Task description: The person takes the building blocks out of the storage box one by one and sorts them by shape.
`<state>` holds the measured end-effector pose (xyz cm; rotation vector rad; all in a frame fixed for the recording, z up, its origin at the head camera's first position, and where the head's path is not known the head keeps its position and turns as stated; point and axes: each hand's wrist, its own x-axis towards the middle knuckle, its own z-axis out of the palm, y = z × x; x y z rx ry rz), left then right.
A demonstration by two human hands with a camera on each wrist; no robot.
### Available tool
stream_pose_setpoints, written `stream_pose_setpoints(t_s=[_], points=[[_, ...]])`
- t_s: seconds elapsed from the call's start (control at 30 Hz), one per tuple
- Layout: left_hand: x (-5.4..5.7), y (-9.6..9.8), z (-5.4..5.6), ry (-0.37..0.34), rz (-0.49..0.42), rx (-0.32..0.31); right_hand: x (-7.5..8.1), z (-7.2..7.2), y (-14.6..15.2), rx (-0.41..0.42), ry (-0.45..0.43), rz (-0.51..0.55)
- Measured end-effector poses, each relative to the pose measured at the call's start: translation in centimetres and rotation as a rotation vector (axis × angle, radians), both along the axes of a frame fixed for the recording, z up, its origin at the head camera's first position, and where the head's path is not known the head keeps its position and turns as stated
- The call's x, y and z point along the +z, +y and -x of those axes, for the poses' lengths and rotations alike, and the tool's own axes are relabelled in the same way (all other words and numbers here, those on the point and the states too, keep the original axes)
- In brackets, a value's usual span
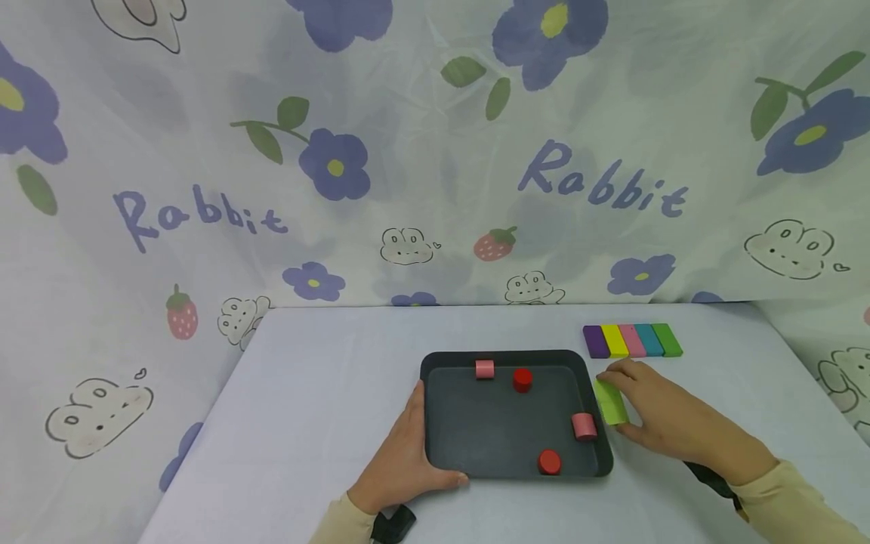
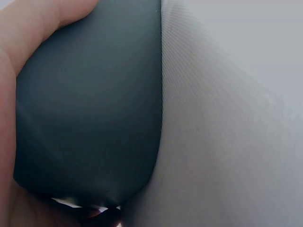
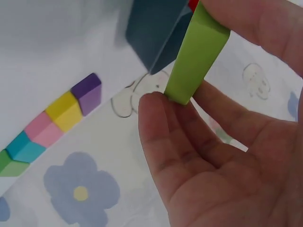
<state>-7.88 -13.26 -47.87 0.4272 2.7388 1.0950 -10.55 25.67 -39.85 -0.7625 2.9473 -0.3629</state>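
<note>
A dark grey baking tray (image 1: 503, 423) lies on the table, and my left hand (image 1: 408, 457) grips its front left corner, thumb along the front side and fingers along the left side. The left wrist view shows the tray's wall (image 2: 90, 104) close up between thumb and fingers. My right hand (image 1: 669, 415) pinches a lime green block (image 1: 611, 402) by its two ends, just beside the tray's right rim. In the right wrist view the same block (image 3: 196, 56) stands between the thumb and fingertips. Inside the tray are pink cylinders (image 1: 485, 369) on their sides and red cylinders (image 1: 522, 379) standing upright.
Behind the right hand, a row of touching blocks runs from purple (image 1: 596, 341) through yellow, pink and blue to green (image 1: 667, 340). A white cloth covers the table (image 1: 326, 378). A patterned curtain (image 1: 435, 151) hangs along the table's back edge.
</note>
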Motion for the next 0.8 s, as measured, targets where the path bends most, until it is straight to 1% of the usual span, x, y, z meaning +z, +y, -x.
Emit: stream_pose_setpoints(t_s=[0.2, 0.43, 0.53, 0.67, 0.8], points=[[-0.1, -0.1, 0.0, -0.007, -0.003, 0.000, -0.6, 0.3, 1.2, -0.020, 0.062, 0.022], [0.1, 0.0, 0.1, -0.014, -0.005, -0.001, -1.1, 1.2, 2.5, -0.066, 0.049, 0.032], [0.0, 0.0, 0.1, -0.017, -0.006, -0.003, -1.3, 1.4, 3.0, -0.065, 0.051, 0.057], [0.0, 0.0, 0.1, 0.000, -0.007, -0.009, -1.6, 1.8, 3.7, -0.049, 0.075, 0.078], [-0.1, 0.0, 0.0, 0.006, -0.004, -0.010, -1.7, 2.0, 4.2, -0.073, 0.070, 0.075]])
